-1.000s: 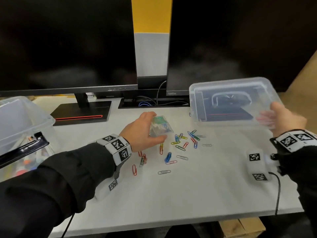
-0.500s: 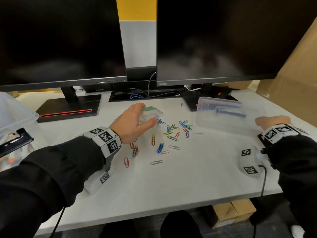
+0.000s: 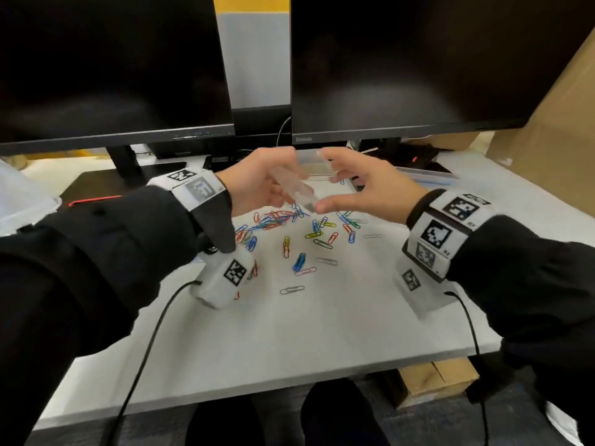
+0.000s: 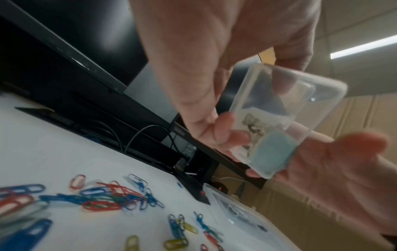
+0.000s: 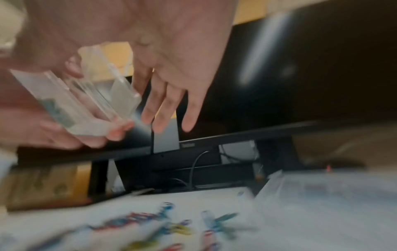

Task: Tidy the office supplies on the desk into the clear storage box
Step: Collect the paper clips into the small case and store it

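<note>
A small clear plastic case [image 3: 294,188] with a pale label is tilted in the air above the desk, and my left hand [image 3: 257,185] grips it; the same case [image 4: 279,118] shows in the left wrist view. My right hand [image 3: 360,185] is beside it with fingers spread, its thumb at the case's lower end; I cannot tell whether it touches. Coloured paper clips [image 3: 302,233] lie scattered on the white desk [image 3: 322,317] below both hands, with a denser heap under the left hand. The large clear storage box [image 3: 19,201] stands at the far left.
A flat clear plastic lid [image 3: 425,178] lies at the back right near a monitor base. Two dark monitors [image 3: 402,59] stand across the back of the desk. A brown cardboard sheet [image 3: 547,123] leans at the right. Wrist-camera cables trail over the front edge.
My left hand has lifted the small case off the desk and tilted it. My right hand has left the clear lid on the desk and come in beside the case. More clips lie beneath.
</note>
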Demonstrator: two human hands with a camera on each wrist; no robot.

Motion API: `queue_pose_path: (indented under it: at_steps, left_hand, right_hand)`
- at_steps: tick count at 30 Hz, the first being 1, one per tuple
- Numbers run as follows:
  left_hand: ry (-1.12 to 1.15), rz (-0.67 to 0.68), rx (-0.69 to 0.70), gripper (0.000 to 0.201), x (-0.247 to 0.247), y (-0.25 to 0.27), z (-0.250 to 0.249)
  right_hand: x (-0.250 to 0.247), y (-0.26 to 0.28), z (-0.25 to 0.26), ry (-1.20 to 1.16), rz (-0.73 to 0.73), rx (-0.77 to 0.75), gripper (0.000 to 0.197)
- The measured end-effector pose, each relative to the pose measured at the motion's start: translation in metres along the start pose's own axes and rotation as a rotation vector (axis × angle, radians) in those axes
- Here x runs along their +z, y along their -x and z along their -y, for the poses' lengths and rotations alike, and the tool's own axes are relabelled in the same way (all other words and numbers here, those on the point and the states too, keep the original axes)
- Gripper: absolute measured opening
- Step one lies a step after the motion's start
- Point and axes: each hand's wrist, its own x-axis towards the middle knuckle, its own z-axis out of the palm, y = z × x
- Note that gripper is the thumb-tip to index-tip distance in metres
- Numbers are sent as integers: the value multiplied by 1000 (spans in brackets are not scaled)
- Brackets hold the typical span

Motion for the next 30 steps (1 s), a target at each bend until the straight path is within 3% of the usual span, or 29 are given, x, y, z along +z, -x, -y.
queue_pose_path:
  at_steps: [3, 5, 8, 9, 11, 13, 15, 17, 21, 24, 27, 30]
  left_hand:
    - [45, 70, -34, 36, 5, -4, -1]
    - [10, 4, -70, 28, 5, -4, 1]
    - [-127, -19, -109, 27, 0, 0, 6]
    - [-273, -36, -120, 29, -5, 3, 8]
    - [-776, -129, -166, 38, -21, 13, 16]
    - [-1140, -216, -312, 51, -42, 28, 33]
    - [-1164, -209, -523, 58, -59, 43, 59]
    - [-1082, -163, -617, 60, -63, 51, 82]
    - [-940, -34, -473, 59, -35, 46, 87]
    - [-897, 84, -416, 70, -12, 33, 78]
    - [-948, 20, -316, 73, -13, 16, 71]
    - [-980, -125, -246, 71, -29, -6, 63]
  right_hand:
    - [1, -4, 0, -188, 62, -15, 47]
    - [-2, -4, -3, -203, 41, -2, 27]
    - [-1, -7, -14, -124, 16, 36, 17]
    - [1, -8, -18, -41, -18, 42, 16]
    - [2, -10, -29, 131, -136, 97, 20]
    - [-2, -8, -38, 227, -228, 211, 31]
    - [-9, -6, -50, 264, -242, 291, 41]
    - [-12, -6, -57, 254, -224, 340, 44]
    - [-3, -14, -68, 295, -37, 376, 36]
    - [1, -20, -74, 307, 34, 374, 28]
    - [0, -18, -78, 353, 25, 413, 20]
    - [-2, -16, -80, 465, -5, 454, 27]
